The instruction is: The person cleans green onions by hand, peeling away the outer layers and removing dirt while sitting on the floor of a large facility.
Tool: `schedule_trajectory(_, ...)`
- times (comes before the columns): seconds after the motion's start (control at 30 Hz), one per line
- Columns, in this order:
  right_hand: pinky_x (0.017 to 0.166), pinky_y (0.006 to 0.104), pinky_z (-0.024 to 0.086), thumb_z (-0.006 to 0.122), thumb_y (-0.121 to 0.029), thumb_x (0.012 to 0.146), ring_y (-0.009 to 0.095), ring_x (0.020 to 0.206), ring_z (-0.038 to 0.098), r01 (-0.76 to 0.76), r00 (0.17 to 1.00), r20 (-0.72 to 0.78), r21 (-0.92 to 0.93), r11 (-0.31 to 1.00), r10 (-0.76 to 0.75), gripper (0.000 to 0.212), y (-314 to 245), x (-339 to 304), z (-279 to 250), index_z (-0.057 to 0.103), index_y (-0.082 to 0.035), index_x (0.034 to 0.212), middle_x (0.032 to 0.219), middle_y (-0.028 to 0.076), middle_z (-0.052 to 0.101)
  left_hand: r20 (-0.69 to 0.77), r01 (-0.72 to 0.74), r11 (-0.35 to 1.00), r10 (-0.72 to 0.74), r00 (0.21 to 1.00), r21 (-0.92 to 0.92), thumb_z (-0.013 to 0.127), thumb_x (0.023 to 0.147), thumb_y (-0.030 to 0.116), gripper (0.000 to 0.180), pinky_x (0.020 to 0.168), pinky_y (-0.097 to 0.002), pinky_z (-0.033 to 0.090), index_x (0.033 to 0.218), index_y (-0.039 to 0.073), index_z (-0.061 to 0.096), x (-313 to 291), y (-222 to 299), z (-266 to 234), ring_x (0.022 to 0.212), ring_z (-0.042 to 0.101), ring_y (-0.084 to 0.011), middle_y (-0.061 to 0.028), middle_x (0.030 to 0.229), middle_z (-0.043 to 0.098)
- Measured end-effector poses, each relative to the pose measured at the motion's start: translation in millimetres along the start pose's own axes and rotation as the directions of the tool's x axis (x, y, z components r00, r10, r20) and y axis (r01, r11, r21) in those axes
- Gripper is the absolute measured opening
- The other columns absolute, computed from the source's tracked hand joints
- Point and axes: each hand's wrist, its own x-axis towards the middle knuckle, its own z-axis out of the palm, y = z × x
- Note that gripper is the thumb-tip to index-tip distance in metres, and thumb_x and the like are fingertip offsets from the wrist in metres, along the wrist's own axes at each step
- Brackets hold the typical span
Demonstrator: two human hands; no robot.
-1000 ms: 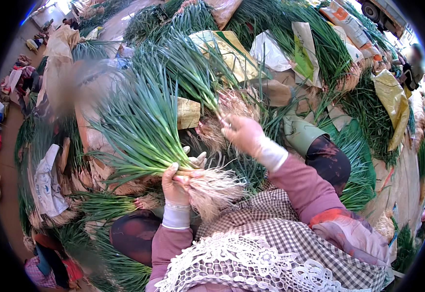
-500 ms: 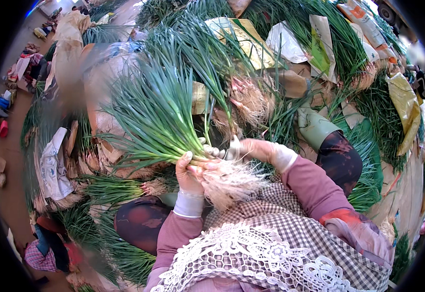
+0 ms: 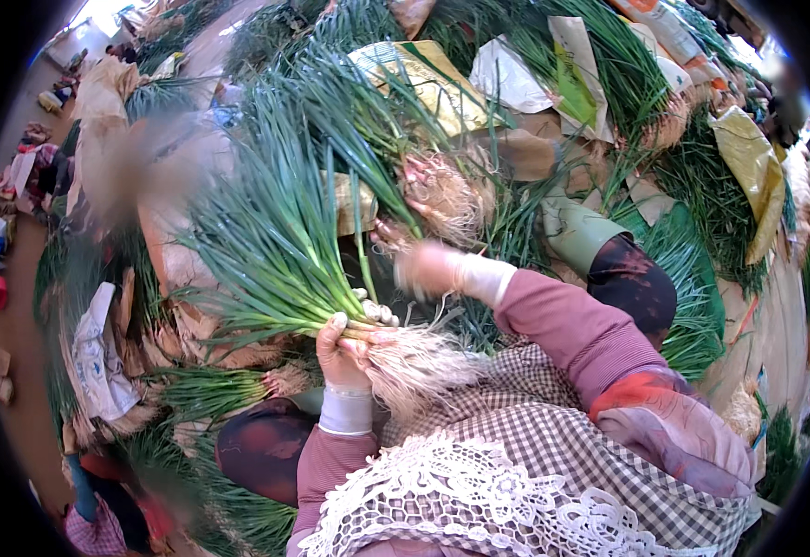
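Note:
My left hand (image 3: 342, 357) is wrapped round a bunch of spring onions (image 3: 317, 292), thumb on top and whitish fingertips showing on the far side. The green leaves fan out to the upper left. Pale roots (image 3: 423, 367) hang toward my checked apron. My right hand (image 3: 431, 269) is smeared by motion just beyond the bunch, apart from it, and its fingers cannot be made out. Closest to that hand lies a heap of loose spring onions (image 3: 442, 200), with reddish bulbs and tangled roots facing me.
A smaller bunch (image 3: 224, 388) lies at the left by my knee. Yellow sacking (image 3: 423, 84) and a white sheet (image 3: 511, 74) cover parts of the far piles. A green boot (image 3: 576, 232) is on the right. Other people sit at the far left.
My right hand has left the held bunch and moved away toward the heap. The left hand keeps its grip. The whole view has shifted slightly.

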Motion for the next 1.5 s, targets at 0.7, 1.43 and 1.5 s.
schedule_trajectory(0.7,0.070,0.0286,0.043,0.054,-0.027,0.080,0.018,0.074,0.056,-0.578,0.768,0.070,0.503,0.643,0.636,0.023,-45.3,-18.7,-110.3,0.058,-0.007,0.090,0.079,0.010,0.059,-0.046,0.039,0.997,-0.037,0.998,0.062,0.043,0.077,0.024,0.044,0.078,-0.0421,0.046,0.110,-0.004,0.042,11.1,-0.5,10.7,0.089,0.055,-0.0349,-0.0289,0.101,0.051)
schedule_trajectory(1.43,0.070,0.0362,0.045,0.041,-0.034,0.083,0.023,0.072,0.058,-0.700,0.498,0.782,0.108,0.706,0.374,0.035,-8.9,-21.9,-72.6,0.061,-0.005,0.085,0.082,0.013,0.061,-0.134,-0.031,0.997,0.041,0.990,0.074,0.048,0.075,0.025,0.041,0.080,-0.0455,0.044,0.105,-0.003,0.046,5.0,2.8,10.7,0.086,0.055,-0.0323,-0.0160,0.083,0.057)
schedule_trajectory(1.5,0.066,0.0330,0.046,0.045,-0.032,0.083,0.022,0.068,0.057,-0.244,0.889,0.420,0.095,0.965,0.183,0.031,62.9,-51.6,-38.7,0.059,-0.005,0.078,0.076,0.011,0.060,-0.077,-0.005,0.997,0.011,0.997,0.076,0.048,0.075,0.026,0.041,0.080,-0.0458,0.043,0.104,-0.003,0.046,10.5,-4.5,12.4,0.088,0.054,-0.0321,-0.0153,0.085,0.056)
